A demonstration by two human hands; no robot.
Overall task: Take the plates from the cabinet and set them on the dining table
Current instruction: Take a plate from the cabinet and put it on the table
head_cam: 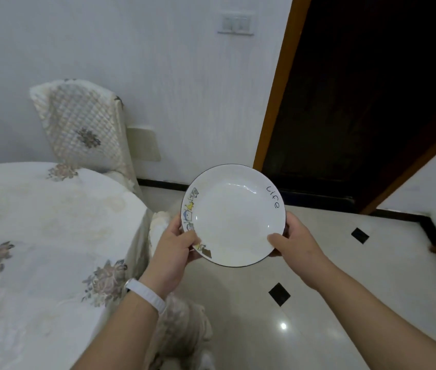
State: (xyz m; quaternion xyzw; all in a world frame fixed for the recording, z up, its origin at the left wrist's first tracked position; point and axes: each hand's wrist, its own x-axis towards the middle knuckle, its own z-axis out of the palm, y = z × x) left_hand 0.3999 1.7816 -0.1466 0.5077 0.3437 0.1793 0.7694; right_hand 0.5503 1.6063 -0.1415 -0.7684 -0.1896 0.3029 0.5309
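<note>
view: head-worn, single | facing: forward and down, wide-angle | range: close over left hand (174,249), right hand (295,241), plate (234,217) | frame: covered table (37,222) left, tiled floor (345,263) below, dark doorway (371,89) upper right

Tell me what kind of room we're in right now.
Probably a home dining area: a table under a floral cloth, a chair in a quilted cover beside it, polished floor tiles, a dark doorway. The left hand and right hand hold a plate.
</note>
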